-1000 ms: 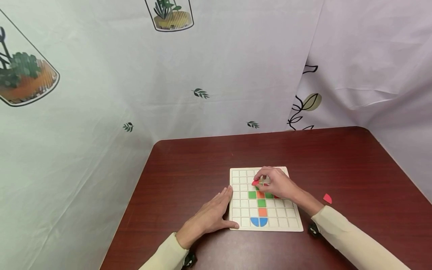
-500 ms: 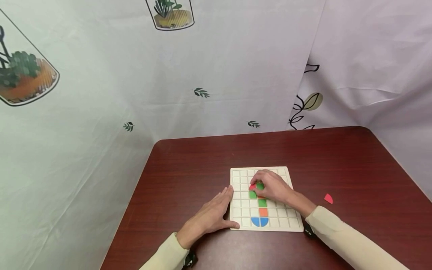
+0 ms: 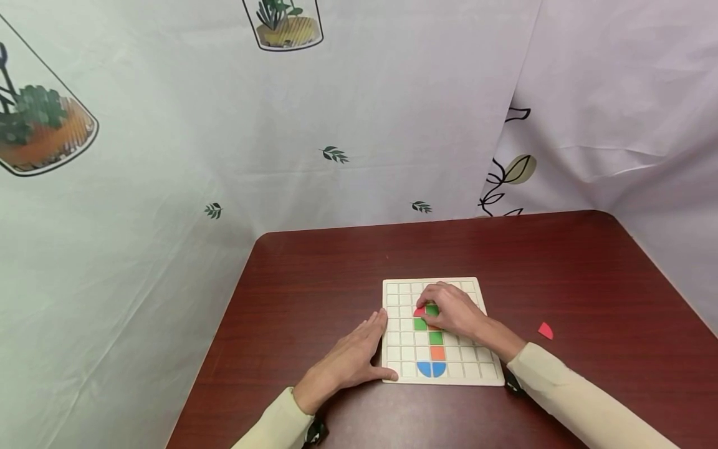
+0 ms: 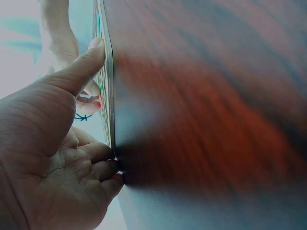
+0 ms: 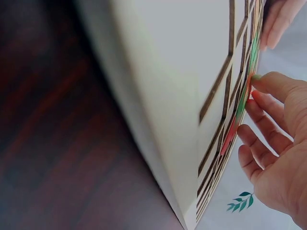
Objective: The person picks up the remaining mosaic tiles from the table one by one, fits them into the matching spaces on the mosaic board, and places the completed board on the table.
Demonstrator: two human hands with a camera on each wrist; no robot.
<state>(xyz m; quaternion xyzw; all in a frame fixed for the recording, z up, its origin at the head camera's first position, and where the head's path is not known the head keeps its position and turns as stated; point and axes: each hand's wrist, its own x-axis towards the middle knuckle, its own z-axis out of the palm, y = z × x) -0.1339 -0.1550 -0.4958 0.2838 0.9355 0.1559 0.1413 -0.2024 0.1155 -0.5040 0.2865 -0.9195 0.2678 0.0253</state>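
A cream grid board lies on the table. My right hand reaches over its middle, thumb and index finger pinching a red quarter-circle tile down at a cell. Just below that tile sits a green square tile, with another green tile to its right. Down the centre follow a further green tile, an orange square tile and two blue quarter-circle tiles. My palm covers part of the grid. My left hand, fingers straight, rests along the board's left edge, thumb on its lower left corner.
A loose red quarter-circle tile lies on the dark red wooden table, right of the board. Behind the table hangs a pale cloth printed with plants.
My right hand has moved slightly left and down, bringing the red tile to the cell left of the upper green tile. In the last half second little has moved. The left hand stays put.
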